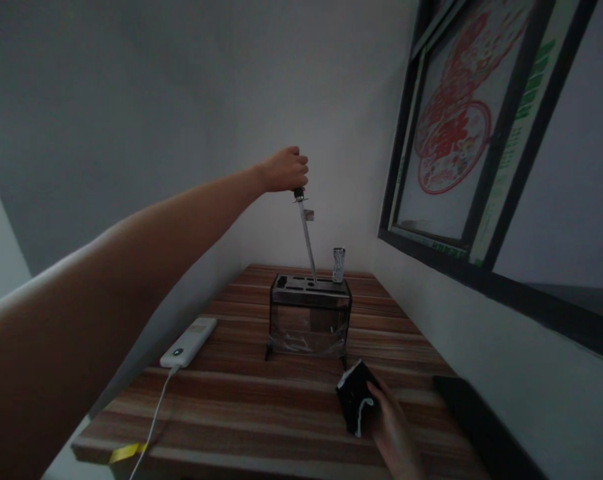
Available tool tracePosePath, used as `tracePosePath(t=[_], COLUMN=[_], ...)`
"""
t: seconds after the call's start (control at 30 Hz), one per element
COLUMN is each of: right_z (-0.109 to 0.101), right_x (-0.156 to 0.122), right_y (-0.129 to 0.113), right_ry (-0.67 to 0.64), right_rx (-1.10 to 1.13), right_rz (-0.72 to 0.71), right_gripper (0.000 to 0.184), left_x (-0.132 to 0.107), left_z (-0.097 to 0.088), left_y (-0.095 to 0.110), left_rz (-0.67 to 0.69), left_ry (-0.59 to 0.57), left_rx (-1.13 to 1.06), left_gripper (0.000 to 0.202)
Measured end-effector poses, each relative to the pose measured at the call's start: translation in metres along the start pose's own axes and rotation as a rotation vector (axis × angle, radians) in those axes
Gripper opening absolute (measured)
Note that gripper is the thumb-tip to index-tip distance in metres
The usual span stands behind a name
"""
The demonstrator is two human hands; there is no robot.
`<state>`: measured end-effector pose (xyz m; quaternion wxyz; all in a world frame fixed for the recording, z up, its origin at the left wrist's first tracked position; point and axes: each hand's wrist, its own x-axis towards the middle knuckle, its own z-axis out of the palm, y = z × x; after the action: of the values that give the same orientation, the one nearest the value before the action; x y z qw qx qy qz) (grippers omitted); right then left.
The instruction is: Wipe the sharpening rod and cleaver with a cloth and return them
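Note:
My left hand (284, 170) is raised above the table, fingers wrapped round the dark handle of a thin steel rod or knife (306, 237). The tip of the blade points down into a slot on top of a clear-walled knife block (309, 317) standing on the wooden table (261, 393). My right hand (394, 437) is low at the front, its fingers closed on a small black object with a white mark (357, 399), held just above the table in front of the block.
A white power bank (189, 341) with a white cable (154, 420) lies at the left of the table. A small silvery cup (338, 265) stands behind the block. A dark flat object (481, 427) lies along the right wall, under a framed picture (461, 127).

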<state>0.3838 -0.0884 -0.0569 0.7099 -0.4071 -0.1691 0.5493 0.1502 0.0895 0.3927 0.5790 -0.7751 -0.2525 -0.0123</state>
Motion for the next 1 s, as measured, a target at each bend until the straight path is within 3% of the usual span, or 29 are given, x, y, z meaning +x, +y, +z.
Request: tracePosePath(t=[0.17, 0.6, 1.0], right_z=[0.001, 0.006, 0.007], right_x=[-0.002, -0.008, -0.01], right_y=[-0.001, -0.006, -0.007], right_ry=[-0.03, 0.015, 0.023], right_rx=[0.012, 0.017, 0.013], right_rz=[0.009, -0.002, -0.004], right_gripper=[0.043, 0.039, 0.039], left_x=[0.004, 0.001, -0.002], left_z=[0.004, 0.033, 0.019], left_y=[0.007, 0.02, 0.026], left_rz=[-0.036, -0.073, 0.0], left_ry=[0.04, 0.115, 0.017], left_rx=[-0.093, -0.29, 0.08], left_gripper=[0.026, 0.027, 0.027])
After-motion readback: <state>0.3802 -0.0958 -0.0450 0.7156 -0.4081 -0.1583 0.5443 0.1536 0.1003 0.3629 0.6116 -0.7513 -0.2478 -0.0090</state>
